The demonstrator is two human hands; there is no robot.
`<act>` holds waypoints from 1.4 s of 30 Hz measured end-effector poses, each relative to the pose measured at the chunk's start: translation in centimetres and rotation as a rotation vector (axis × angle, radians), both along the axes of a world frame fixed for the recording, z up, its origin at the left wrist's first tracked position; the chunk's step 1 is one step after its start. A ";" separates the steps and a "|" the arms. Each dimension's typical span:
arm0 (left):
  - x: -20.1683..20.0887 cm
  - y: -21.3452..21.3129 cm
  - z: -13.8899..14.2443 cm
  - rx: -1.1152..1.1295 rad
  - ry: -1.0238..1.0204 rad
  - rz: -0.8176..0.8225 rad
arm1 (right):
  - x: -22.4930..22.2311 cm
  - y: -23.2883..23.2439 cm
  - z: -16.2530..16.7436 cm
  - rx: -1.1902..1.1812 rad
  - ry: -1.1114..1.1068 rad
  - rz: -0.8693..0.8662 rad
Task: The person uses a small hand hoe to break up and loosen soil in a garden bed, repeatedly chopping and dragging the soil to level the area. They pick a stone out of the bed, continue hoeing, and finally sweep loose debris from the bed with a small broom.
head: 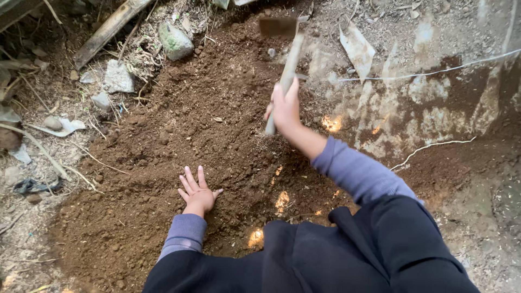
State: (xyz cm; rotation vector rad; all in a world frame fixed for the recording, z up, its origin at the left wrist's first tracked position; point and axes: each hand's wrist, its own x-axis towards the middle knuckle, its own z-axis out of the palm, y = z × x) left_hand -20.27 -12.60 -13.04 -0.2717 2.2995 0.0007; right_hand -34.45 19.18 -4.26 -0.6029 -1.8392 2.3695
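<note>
Soil mound (179, 157), loose, brown, crumbly, is seen spread over most of the ground from the upper middle down to the lower left. It is bordered on the right by a bare pale concrete-like surface (434, 103), patchy with damp stains, and on the left by dry litter and twigs.

A dark garment (336, 255) with grey-purple sleeves is seen at the bottom edge, worn by the person.

A small hoe (286, 65) is held raised over the far part of the mound, its handle tilted and its flat dark blade (278, 26) uppermost, blurred. The handle is gripped low down by the right hand (285, 108), fingers wrapped and pressed together around it.

The left hand (197, 192) is laid flat on the soil near the body, palm down, fingers spread, nothing held.

A wooden plank (106, 32) is seen lying slanted at the upper left beyond the mound. A thin white cord (434, 71) is stretched across the pale surface on the right, with a second one (429, 147) lower down.

A greenish stone (175, 40) is seen at the mound's upper left edge, with grey stones (116, 78) just beside it. A pale shard (357, 50) is lying right of the blade.
</note>
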 end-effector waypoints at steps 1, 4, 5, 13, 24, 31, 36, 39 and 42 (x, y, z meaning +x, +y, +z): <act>0.0 0.0 0.0 0.006 0.014 -0.002 | -2.4 0.8 0.2 0.004 -0.040 -0.057; 0.0 0.1 0.1 -0.011 0.004 0.005 | -9.1 3.5 0.8 -0.034 -0.120 -0.150; 0.1 0.1 0.2 -0.013 0.004 0.000 | -10.2 3.7 0.9 -0.055 -0.138 -0.171; 0.0 0.3 0.8 -0.005 0.030 0.007 | -2.6 -3.6 -0.1 0.054 -0.256 0.179; 0.2 -0.2 0.9 -0.007 0.013 -0.006 | -5.1 -0.5 0.4 0.006 -0.287 -0.077; 0.5 -0.6 0.6 0.000 0.046 -0.013 | 7.3 -2.0 1.2 0.072 -0.192 0.182; 1.5 -0.8 0.4 -0.004 0.069 -0.022 | 6.2 1.7 -0.4 0.005 -0.131 -0.031; 1.9 -0.7 0.5 -0.007 0.077 -0.018 | 11.1 0.6 -1.1 0.036 -0.199 0.061; 2.2 -0.6 0.6 -0.020 0.084 -0.020 | 17.3 0.4 -0.9 -0.010 -0.200 0.117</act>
